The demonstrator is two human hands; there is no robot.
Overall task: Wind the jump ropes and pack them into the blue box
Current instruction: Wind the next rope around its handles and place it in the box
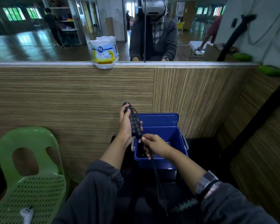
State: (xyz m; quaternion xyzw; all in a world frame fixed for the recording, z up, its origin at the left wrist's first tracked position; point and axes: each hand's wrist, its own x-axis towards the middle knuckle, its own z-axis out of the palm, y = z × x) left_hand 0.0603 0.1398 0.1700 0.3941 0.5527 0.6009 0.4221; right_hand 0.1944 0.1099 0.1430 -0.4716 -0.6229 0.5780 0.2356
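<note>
My left hand (125, 125) grips the black ribbed handles of a jump rope (133, 125), held upright in front of the wooden wall. My right hand (153, 146) pinches the thin black cord (157, 178) just under the handles; the cord hangs down toward the floor. Behind and below both hands stands the blue box (174, 136), lid raised against the wall, with dark contents at its bottom. A second rope handle, black with green rings (187, 204), lies near my right sleeve.
A green plastic chair (31, 188) stands at the left with a small white object (27, 214) on its seat. A wooden half wall (71, 97) topped by a mirror carries an air-freshener tub (104, 53). A dark pole (257, 120) slants at the right.
</note>
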